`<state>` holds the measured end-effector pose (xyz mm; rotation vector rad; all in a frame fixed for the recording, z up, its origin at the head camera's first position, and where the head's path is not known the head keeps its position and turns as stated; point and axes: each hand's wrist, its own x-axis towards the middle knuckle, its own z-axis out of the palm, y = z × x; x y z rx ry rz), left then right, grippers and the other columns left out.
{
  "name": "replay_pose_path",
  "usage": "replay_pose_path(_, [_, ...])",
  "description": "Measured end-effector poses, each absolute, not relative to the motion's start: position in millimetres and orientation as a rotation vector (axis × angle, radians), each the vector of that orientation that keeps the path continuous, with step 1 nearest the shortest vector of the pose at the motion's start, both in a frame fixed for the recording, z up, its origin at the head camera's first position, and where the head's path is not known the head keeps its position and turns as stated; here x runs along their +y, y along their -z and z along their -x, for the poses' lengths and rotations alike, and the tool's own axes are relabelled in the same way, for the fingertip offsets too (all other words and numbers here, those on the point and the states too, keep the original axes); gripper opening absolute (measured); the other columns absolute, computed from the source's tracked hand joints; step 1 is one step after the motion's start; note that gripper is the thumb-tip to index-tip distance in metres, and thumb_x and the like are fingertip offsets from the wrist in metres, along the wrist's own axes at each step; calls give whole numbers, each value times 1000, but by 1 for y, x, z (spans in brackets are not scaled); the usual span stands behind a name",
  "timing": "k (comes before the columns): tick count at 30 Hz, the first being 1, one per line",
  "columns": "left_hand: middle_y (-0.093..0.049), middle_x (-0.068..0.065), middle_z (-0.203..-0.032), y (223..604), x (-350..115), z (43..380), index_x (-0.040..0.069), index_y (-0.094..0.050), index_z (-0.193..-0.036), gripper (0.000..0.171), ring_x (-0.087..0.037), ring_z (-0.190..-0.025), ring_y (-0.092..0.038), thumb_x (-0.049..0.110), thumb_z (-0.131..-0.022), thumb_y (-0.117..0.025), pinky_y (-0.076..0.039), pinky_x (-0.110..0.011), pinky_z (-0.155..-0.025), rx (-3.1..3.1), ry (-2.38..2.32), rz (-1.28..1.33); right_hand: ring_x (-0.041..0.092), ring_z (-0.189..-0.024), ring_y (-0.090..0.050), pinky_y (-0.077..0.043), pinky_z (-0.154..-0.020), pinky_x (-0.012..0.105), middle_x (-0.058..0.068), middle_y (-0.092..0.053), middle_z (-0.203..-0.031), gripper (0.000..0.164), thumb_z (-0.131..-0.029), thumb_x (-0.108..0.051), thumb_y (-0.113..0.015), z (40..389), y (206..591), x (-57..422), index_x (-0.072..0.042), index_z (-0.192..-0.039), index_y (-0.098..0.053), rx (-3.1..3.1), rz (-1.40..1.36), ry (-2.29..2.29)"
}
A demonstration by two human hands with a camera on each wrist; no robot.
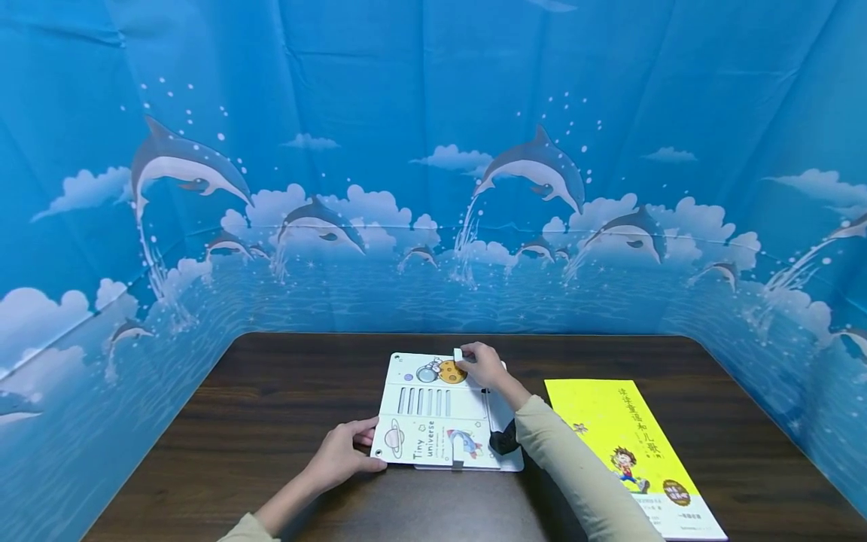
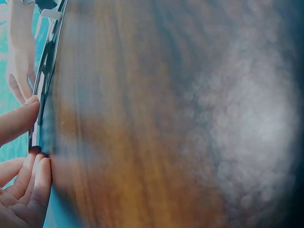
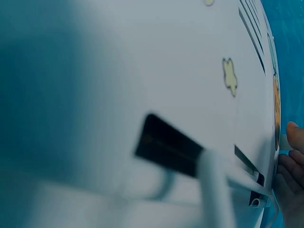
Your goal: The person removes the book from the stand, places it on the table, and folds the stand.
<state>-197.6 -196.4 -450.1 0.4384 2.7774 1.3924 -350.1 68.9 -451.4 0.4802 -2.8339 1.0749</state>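
A white folding book stand printed with an astronaut, planets and "Tiny universe" lies on the table in the head view. My left hand pinches its near left corner, thumb at the near edge and fingers at the left side. In the left wrist view the stand appears edge-on between that thumb and fingers. At the far edge, my right hand pinches a small white clip. The right wrist view has the right hand at the stand's edge, partly cut off. A black part shows under the right forearm.
A yellow book with a cartoon child on its cover lies flat to the right, beside the right sleeve. The dark wooden table ends at a blue dolphin-print curtain, which stands behind and along both sides.
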Motion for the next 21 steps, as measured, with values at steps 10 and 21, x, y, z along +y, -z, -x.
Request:
replay_pose_path(10, [-62,-3,-84,448,-195,197,-13,-54,-116,72,-15,-77,-57,9,-55,-85,-46,-21,-64,2804,-1360,-423,27,-97,-56,-47,-82,39,16,-60,-103,34,-83,-12,-65,347,450,67,6,-112,-59,-2811,-468,-1122])
replay_pose_path(21, [-62,-2,-83,448,-193,198,-14,-54,-115,72,-14,-76,-57,9,-54,-84,-46,-21,-64,2822,-1333,-429,26,-101,-54,-45,-85,39,13,-59,-107,33,-84,-15,-65,346,449,70,2,-112,-60,-2867,-373,-1211])
